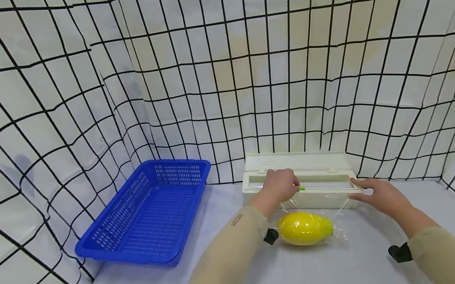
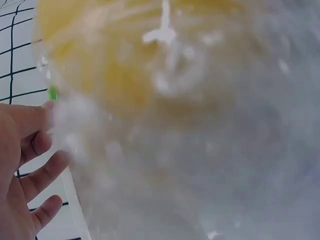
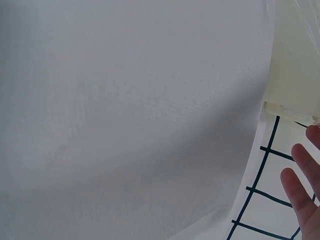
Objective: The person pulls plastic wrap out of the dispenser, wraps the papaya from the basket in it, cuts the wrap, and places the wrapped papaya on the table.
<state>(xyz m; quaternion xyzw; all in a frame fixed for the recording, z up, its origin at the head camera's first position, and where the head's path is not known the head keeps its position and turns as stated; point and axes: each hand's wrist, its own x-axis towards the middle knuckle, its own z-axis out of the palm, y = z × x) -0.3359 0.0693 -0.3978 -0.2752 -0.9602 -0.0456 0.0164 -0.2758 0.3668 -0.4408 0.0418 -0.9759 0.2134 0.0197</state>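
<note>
A long cream-white cling film dispenser (image 1: 324, 200) lies on the table with its lid (image 1: 298, 159) raised toward the back. My left hand (image 1: 279, 186) pinches a small green slide cutter (image 1: 302, 188) at its front edge. My right hand (image 1: 381, 195) grips the dispenser's right end between thumb and fingers. Clear film runs from the dispenser down to a yellow fruit (image 1: 304, 228) with a greenish tip, which lies in front of it with film around it. Up close in the left wrist view, the film (image 2: 165, 165) and fruit (image 2: 110, 65) are blurred.
A blue perforated plastic basket (image 1: 148, 223) stands on the left of the white table (image 1: 312, 273). Black wire grid (image 1: 246, 87) over white sheeting encloses the back and sides.
</note>
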